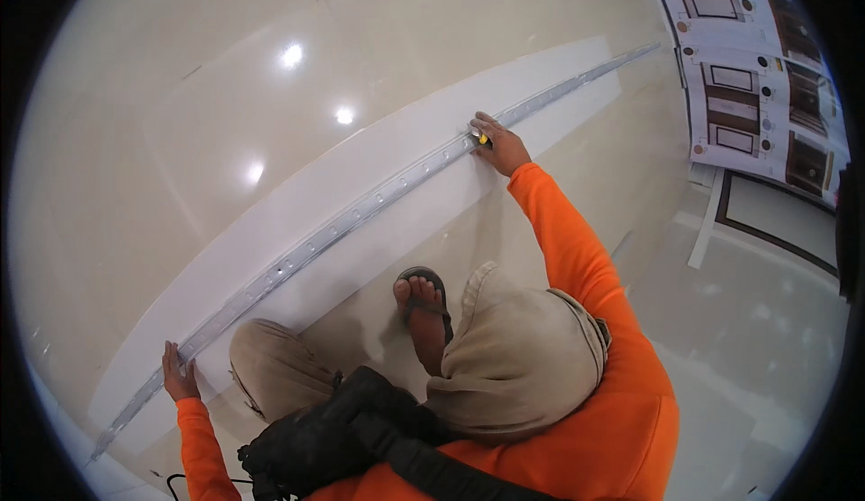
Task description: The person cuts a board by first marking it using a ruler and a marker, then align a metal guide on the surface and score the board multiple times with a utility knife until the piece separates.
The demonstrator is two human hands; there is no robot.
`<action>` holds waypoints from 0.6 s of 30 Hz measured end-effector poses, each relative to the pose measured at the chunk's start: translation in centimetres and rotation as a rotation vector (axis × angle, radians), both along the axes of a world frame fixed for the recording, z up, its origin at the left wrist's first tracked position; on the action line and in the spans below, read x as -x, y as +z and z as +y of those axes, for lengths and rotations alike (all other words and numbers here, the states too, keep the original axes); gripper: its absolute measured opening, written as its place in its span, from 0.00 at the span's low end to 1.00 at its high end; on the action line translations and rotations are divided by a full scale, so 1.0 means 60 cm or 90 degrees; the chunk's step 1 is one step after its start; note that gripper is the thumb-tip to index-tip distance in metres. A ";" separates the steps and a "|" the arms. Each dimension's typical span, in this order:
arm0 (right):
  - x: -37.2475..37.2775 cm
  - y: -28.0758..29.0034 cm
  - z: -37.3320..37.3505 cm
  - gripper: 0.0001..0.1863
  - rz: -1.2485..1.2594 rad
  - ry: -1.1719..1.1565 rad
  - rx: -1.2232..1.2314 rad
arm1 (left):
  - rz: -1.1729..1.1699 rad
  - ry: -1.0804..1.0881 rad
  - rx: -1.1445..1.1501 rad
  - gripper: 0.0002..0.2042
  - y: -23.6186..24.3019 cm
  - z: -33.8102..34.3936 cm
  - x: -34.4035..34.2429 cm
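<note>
Metal strip (379, 202): long, narrow, grey, with a row of small round marks or holes along its middle. It lies diagonally along a long white sheet (306, 208) on the glossy floor (207, 141), both its ends running past the sheet.

Left hand (180, 379): near the strip's lower-left end, fingers extended and thumb apart, set against the strip rather than closed round it. Right hand (503, 148): farther up the strip, fingers curled around a small yellow tool (484, 139), fingertips at the strip.

Handling, as judged: the strip looks thin, fairly light for its length and stiff across its width, though it may flex if raised by one end. Smooth metal on a smooth sheet should slide easily; pressure at two well-separated spots would steady it. For lifting, hold by the edges, hands wide apart either side of the middle. The sheet seems thin and easily marked or creased.

Obscured: the trousered left knee (279, 366) covers part of the sheet's near edge. The yellow tool is mostly inside the fingers; it may be a cutter, but its tip cannot be made out. The strip's bow probably comes from the lens.
</note>
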State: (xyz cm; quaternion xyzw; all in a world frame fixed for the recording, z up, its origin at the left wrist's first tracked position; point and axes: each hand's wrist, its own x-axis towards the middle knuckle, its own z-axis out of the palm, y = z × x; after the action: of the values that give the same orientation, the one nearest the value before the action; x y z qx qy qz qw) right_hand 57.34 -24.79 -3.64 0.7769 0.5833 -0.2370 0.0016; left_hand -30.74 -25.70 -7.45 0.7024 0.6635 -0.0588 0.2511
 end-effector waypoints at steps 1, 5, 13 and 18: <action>-0.002 0.004 0.002 0.31 0.003 -0.004 0.006 | -0.011 0.008 0.009 0.33 -0.004 -0.003 -0.006; 0.013 0.004 0.013 0.30 -0.011 0.021 -0.002 | 0.007 -0.001 0.009 0.33 -0.016 -0.011 0.019; 0.010 0.008 0.017 0.29 -0.010 0.011 0.016 | 0.018 -0.001 0.021 0.34 -0.013 -0.002 0.014; 0.008 0.004 0.016 0.28 -0.014 0.033 0.013 | 0.015 -0.014 0.008 0.34 -0.017 -0.006 0.016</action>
State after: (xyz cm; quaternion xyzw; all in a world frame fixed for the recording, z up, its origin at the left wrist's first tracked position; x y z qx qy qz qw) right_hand 56.86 -23.81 -3.40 0.7643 0.6005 -0.2339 0.0221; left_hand -31.69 -26.09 -8.50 0.7073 0.6583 -0.0736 0.2470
